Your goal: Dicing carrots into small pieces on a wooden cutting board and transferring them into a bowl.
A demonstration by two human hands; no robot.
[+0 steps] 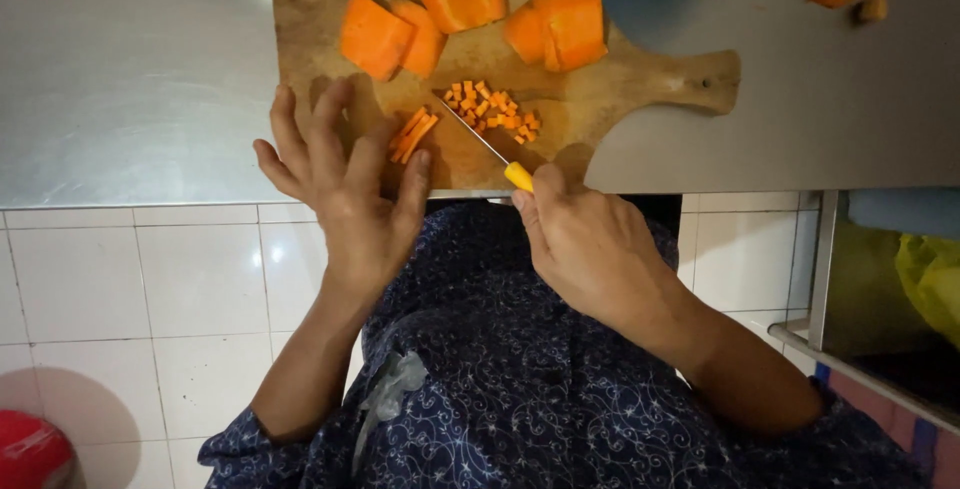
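With the right hand (590, 249) gripping the knife (480, 137) and the open left hand (345, 184) beside the carrot sticks (413, 134), a slip could likely nick fingers.

Yellow-handled knife (487, 147) angled on board; orange sticks (413, 135) left of blade.

The cutting board (620, 74) at upper centre looked like worn, matt wood. The counter (130, 69) was brushed metal with a dull sheen. The floor tiles (200, 279) at lower left were glossy.
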